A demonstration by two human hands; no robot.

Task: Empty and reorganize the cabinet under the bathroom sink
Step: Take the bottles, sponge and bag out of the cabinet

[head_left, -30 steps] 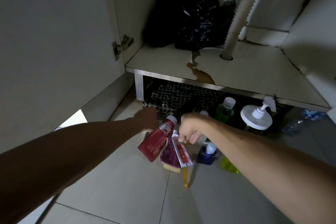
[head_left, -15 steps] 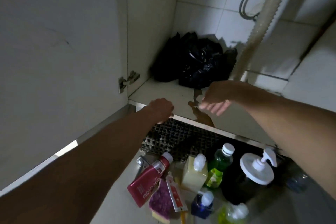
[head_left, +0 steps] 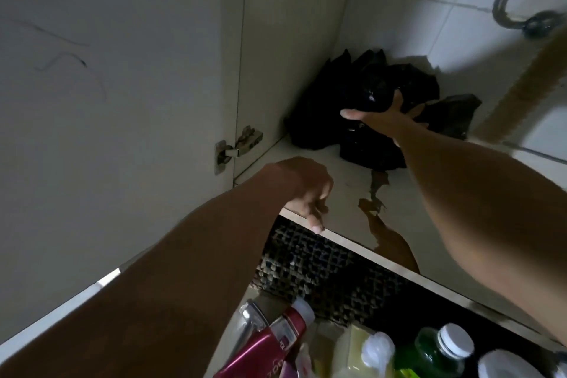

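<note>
Right hand (head_left: 387,120) has reached the black bag (head_left: 362,101), grip closing.

My right hand (head_left: 383,120) on black plastic bags (head_left: 362,101) | off-white cabinet shelf (head_left: 337,193), brown stain (head_left: 389,239) | red tube (head_left: 260,350) | green bottle (head_left: 429,350), white cap

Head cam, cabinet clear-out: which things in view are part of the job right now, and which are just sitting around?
In play:
- black plastic bags at the back of the cabinet shelf
- right hand gripping the bags
- left hand resting on the shelf's front edge

Just lying about:
- red tube, green bottle and yellow bottle on the floor
- door hinge
- drain hose
</note>
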